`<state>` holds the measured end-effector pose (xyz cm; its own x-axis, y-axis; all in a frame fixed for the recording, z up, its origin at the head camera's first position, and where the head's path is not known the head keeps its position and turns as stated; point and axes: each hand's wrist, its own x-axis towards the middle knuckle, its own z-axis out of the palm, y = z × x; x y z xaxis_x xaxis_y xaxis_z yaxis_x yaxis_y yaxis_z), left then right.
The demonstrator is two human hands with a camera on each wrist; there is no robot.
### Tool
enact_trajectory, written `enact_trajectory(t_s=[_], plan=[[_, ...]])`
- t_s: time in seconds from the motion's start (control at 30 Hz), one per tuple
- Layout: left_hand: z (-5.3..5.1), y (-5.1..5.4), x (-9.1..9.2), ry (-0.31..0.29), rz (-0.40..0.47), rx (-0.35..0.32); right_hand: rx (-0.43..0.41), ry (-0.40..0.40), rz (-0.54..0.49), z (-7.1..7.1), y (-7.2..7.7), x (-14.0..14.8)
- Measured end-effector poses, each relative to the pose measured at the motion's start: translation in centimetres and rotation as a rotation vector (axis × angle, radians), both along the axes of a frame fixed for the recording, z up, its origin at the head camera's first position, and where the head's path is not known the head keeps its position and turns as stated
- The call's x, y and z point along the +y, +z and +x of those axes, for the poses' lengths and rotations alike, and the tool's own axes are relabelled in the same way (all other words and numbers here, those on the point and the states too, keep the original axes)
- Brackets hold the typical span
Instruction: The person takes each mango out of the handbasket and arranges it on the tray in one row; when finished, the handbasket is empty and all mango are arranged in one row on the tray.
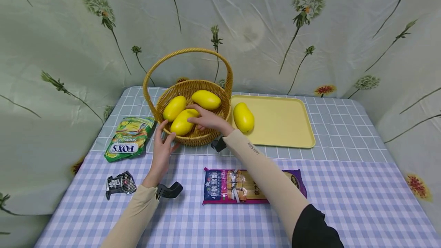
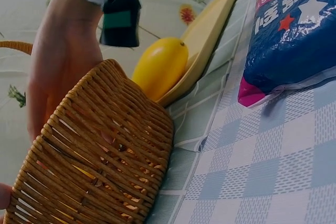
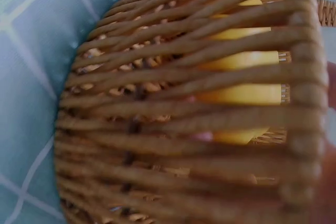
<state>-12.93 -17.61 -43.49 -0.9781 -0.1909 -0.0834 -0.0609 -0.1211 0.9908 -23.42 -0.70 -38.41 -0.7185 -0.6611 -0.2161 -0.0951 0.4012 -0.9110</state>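
In the head view a wicker basket (image 1: pixel 203 139) with a tall handle holds three yellow mangoes. My right hand (image 1: pixel 210 119) reaches over the rim and has its fingers curled round the front mango (image 1: pixel 182 123). At the basket's front left rim is my left hand (image 1: pixel 162 156), fingers spread, its fingertips at the rim beside that mango. The left wrist view shows the basket's woven side (image 2: pixel 100 140) close up, with the right hand (image 2: pixel 63 51) behind it. Through the weave (image 3: pixel 184 119) in the right wrist view, yellow shows.
A fourth mango (image 1: pixel 244 118) lies on a yellow tray (image 1: pixel 282 121) right of the basket. The green Fox's bag (image 1: pixel 129 139) lies at the left, a small black packet (image 1: pixel 120 184) nearer. A pasta bag (image 1: pixel 237 186) lies in front, partly under the right forearm.
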Motion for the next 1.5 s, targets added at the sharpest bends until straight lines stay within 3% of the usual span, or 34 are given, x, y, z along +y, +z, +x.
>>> enact_trajectory(t_s=[0.27,0.43,0.67,0.8,1.07,1.33,1.5], plan=[[0.0,0.0,0.0,-0.004,-0.003,-0.003,-0.101,-0.026,0.012,-0.4,-0.7,-1.2],[0.0,0.0,0.0,-0.004,-0.009,-0.004,-0.127,-0.091,-0.014,-0.2,-1.2,-1.8],[0.0,-0.1,0.0,-0.006,-0.006,0.001,-0.017,-0.2,-0.026,0.2,-1.2,-2.1],[0.0,0.0,0.0,-0.003,0.005,-0.005,0.055,-0.192,-0.042,0.1,-0.9,-1.7],[0.0,-0.2,0.0,-0.004,0.004,0.024,0.1,-0.079,-0.138,-0.4,0.6,1.3],[-0.1,-0.2,0.0,0.006,0.018,0.008,0.088,-0.075,-0.193,-0.8,1.9,6.2],[0.0,-0.2,0.0,0.007,0.015,0.006,0.105,-0.069,-0.174,-0.8,2.5,9.8]])
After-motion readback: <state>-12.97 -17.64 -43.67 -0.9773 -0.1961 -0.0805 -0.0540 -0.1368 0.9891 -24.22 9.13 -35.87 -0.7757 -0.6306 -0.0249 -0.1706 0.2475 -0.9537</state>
